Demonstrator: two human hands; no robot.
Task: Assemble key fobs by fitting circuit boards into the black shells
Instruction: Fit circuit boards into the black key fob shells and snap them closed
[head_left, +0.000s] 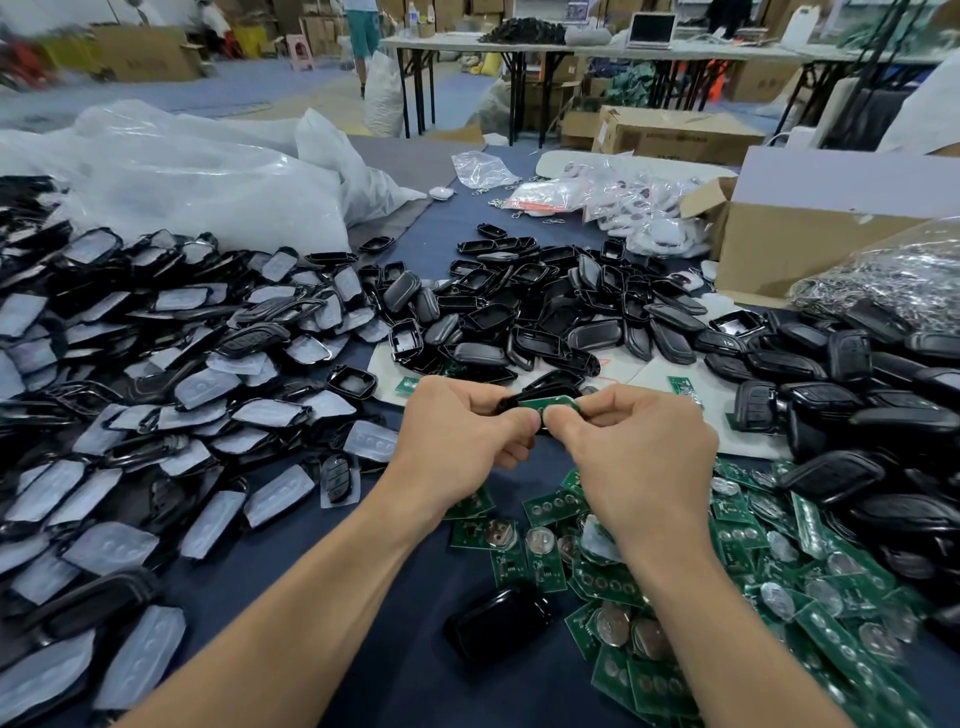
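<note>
Your left hand (457, 436) grips black shell (511, 402), held above mid-bench. Your right hand (639, 452) pinches circuit board (551, 402) against shell's top, thumbs nearly touching. Board seated or not: cannot tell. Spare boards (727, 571) heaped at front right of bench (405, 649). Empty shells (519, 312) piled toward far edge. Film-covered fronts (130, 395) along left edge.

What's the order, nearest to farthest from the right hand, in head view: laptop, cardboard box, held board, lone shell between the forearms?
1. Held board, at the fingertips of the right hand.
2. Lone shell, near side, to its left.
3. Cardboard box, far right.
4. Laptop, far back.
</note>
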